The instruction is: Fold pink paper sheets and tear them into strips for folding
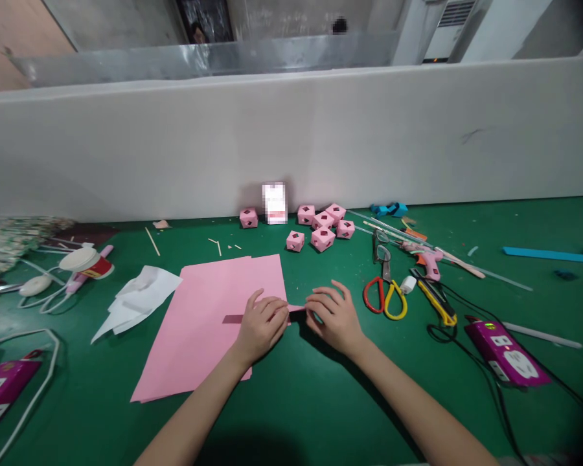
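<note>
Between my two hands stretches a narrow pink paper strip (297,309), its middle showing in the gap. My left hand (263,325) pinches one side of it above the pink paper sheets (206,310). The other side is between the closed fingers of my right hand (334,317), over the green table. Several small folded pink paper boxes (323,239) with dark diamond-shaped openings stand beyond my hands, near the white partition.
Scissors (383,291) with red and yellow handles, a utility knife (436,299), a pink glue gun (431,262) and a purple power strip (508,356) lie right. Crumpled white paper (138,299) and a paper cup (87,262) are left. A white partition (175,149) stands behind.
</note>
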### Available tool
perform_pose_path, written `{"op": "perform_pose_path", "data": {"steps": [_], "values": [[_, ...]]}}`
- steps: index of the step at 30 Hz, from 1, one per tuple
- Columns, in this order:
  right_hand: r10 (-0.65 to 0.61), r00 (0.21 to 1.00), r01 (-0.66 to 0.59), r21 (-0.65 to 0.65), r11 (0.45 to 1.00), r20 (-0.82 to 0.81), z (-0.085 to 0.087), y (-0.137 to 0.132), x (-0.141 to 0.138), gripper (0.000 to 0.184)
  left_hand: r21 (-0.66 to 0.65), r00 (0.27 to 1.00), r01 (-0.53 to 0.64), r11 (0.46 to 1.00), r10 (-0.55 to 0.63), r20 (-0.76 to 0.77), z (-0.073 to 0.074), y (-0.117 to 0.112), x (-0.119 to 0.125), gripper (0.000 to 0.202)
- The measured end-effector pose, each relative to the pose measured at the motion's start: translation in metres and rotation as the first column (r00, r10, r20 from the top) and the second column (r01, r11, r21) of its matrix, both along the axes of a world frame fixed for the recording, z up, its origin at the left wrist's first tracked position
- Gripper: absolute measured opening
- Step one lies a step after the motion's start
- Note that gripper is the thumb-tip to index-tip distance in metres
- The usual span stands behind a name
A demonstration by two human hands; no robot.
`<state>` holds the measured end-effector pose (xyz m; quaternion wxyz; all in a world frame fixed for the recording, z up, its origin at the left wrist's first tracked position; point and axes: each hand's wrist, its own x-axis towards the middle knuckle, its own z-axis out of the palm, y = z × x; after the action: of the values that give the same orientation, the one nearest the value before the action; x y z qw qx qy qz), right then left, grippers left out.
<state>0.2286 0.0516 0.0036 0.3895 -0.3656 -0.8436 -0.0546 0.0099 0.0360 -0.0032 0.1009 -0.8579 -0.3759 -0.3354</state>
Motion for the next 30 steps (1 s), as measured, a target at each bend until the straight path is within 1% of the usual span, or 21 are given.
{"op": "perform_pose_path", "data": {"steps": [3,7,9,12,15,18,23,26,28,30], "values": [[-0.048,0.999,0.048,0.010,0.999,-0.006,0.003,0.006,0.011,0.011,-0.013,0.999,-0.037,0.999,0.038,0.025,0.000,0.001,-0.002,0.013],[-0.099,0.993,0.100,0.014,0.995,-0.069,0.006,0.010,0.019,0.012,0.012,0.998,-0.056,0.998,0.056,0.020,-0.001,0.002,-0.004,0.013],[-0.061,0.996,0.060,-0.010,0.998,-0.070,0.007,0.007,0.016,0.015,0.033,0.999,-0.048,0.998,0.048,0.001,0.000,0.002,-0.003,0.013],[0.038,0.999,-0.039,-0.037,0.999,-0.013,0.003,0.000,0.003,0.026,0.066,0.999,-0.022,0.998,0.024,-0.024,0.001,0.000,0.001,0.014],[0.094,0.995,-0.093,-0.028,0.995,0.037,-0.003,-0.006,-0.009,0.021,0.079,1.000,-0.002,0.997,0.004,-0.026,0.002,-0.002,0.004,0.017],[0.126,0.991,-0.124,-0.042,0.991,0.047,-0.009,-0.007,-0.013,0.016,0.053,1.000,0.021,0.998,-0.020,-0.023,0.002,-0.004,0.004,0.020],[0.156,0.986,-0.154,-0.042,0.987,0.052,-0.012,-0.008,-0.012,0.016,0.029,0.997,0.067,0.997,-0.066,-0.034,0.005,-0.004,0.000,0.015],[0.142,0.989,-0.140,-0.052,0.989,0.039,-0.011,-0.006,-0.008,0.022,0.028,0.998,0.051,0.998,-0.051,-0.022,0.008,-0.005,-0.003,0.014],[0.108,0.994,-0.106,-0.064,0.992,0.031,-0.009,-0.003,-0.002,0.025,0.020,1.000,0.025,1.000,-0.025,-0.007,0.009,-0.004,-0.005,0.015],[0.064,0.998,-0.063,-0.073,0.995,0.014,-0.006,0.000,0.004,0.025,0.017,1.000,-0.007,1.000,0.007,0.011,0.010,-0.003,-0.008,0.015]]}}
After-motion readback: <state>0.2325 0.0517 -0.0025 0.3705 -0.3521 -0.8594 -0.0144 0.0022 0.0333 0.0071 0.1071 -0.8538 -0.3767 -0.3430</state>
